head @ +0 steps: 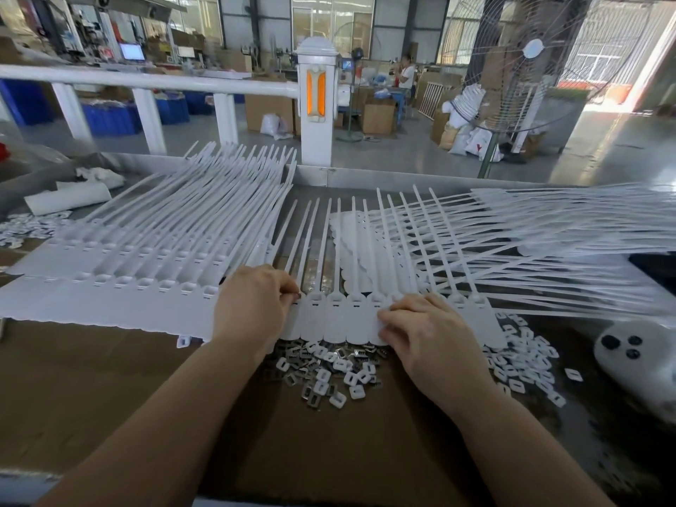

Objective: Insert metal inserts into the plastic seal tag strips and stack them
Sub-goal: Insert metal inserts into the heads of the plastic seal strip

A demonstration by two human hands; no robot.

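Note:
A white plastic seal tag strip (347, 320) lies flat before me, its long tails pointing away. My left hand (252, 305) pinches a small metal insert (298, 295) at the strip's leftmost socket. My right hand (424, 327) rests on the strip's right part with fingers bent, pressing it down. A loose heap of metal inserts and white plastic caps (329, 371) sits just below the strip. To the left lies a stack of strips (120, 272). Another pile of strips (512, 236) fans out at the right.
The work surface is brown cardboard (109, 378). More white caps (523, 360) are scattered at the right beside a white device (640, 356). A white roll (69, 197) and more caps lie at far left. A metal wall and white railing (146, 82) bound the table's far side.

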